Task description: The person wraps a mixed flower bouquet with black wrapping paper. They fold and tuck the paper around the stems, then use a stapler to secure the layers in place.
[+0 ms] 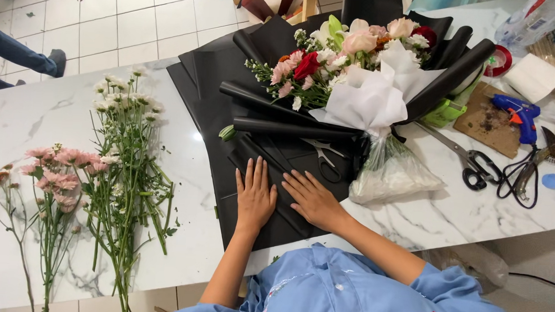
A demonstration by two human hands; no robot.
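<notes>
Head view: left hand (254, 195) and right hand (313, 198), both flat, fingers spread, pressing black wrapping paper (230, 99) at near worktop (57, 114) edge. Bouquet (348, 60) just beyond; small scissors (326, 159) beside it. Loose flower stems (126, 169) left, well apart. Large scissors (468, 159), glue gun (517, 112) far right.

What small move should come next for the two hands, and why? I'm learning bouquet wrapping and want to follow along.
Probably slide both palms outward to crease the black wrapping sheet. The left hand and right hand lie flat, side by side, on a folded part of it at the table's near edge, holding nothing. The bouquet rests just beyond, with small scissors between.
</notes>
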